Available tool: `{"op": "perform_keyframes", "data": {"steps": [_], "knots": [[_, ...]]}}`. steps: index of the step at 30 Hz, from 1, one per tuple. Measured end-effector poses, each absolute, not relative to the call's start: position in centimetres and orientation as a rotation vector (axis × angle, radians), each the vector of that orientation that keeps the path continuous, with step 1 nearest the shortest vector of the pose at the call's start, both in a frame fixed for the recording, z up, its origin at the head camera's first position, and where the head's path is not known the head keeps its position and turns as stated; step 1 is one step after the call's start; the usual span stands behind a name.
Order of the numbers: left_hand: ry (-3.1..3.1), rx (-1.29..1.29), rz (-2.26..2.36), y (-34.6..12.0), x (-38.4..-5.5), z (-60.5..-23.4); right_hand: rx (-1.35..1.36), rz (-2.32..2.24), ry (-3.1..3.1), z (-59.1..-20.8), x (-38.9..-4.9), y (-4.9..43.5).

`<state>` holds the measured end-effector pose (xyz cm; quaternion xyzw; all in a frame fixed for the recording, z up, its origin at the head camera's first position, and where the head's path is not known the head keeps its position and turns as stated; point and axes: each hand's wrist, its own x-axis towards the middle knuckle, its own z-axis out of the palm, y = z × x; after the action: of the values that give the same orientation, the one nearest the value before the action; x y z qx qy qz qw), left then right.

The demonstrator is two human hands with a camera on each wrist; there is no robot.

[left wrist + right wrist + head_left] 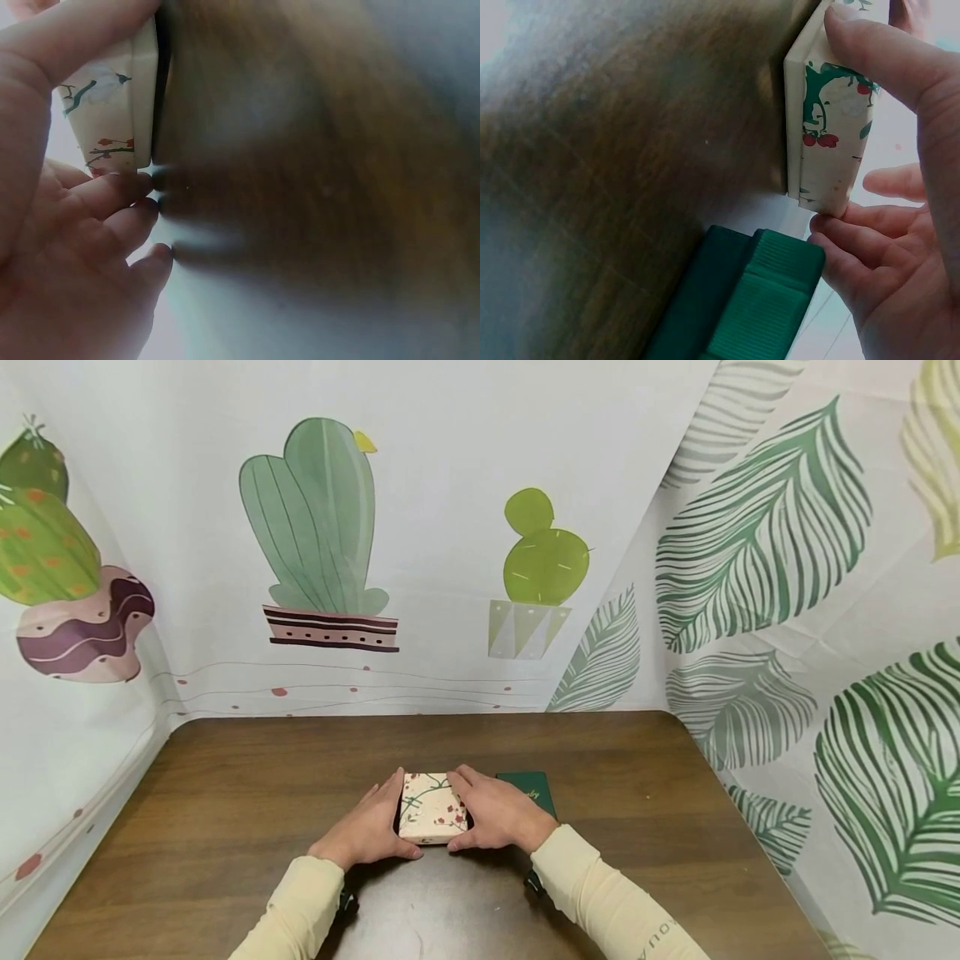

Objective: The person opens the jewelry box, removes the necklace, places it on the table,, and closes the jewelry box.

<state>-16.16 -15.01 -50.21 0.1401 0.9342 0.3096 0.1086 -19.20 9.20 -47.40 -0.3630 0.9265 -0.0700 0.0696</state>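
A cream box (432,807) printed with red blossoms and green branches lies on the wooden table, between both hands. From the left side, my left hand (369,823) grips it, thumb at the near edge and fingers at the far corner. The right hand (498,811) holds the opposite side in the same way. In the left wrist view, the fingertips (147,262) reach down close to the tabletop beside the box's side wall (112,120). A thin seam runs along the cream box (836,142) near its base in the right wrist view.
Just right of the cream box is a dark green box (534,789) with gold lettering, partly covered by the right hand. Its ribbed side (769,300) shows close below the right fingers. The brown table (247,785) ends at a cactus-printed cloth backdrop (442,527).
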Motion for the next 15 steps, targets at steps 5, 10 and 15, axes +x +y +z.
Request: {"op": "perform_keyframes", "data": {"steps": [5, 10, 15], "knots": [[2.757, 0.414, 0.921, -15.16, -16.35, -50.51, -1.103, -0.217, 2.79, -47.35, -19.18, 9.17], [2.773, 0.412, 0.935, -15.27, -16.38, -50.48, -1.109, -0.223, 2.788, -47.31, -19.16, 9.18], [2.79, 0.438, 0.956, -15.42, -16.38, -50.37, -1.116, -0.237, 2.786, -47.33, -19.13, 9.18]]}}
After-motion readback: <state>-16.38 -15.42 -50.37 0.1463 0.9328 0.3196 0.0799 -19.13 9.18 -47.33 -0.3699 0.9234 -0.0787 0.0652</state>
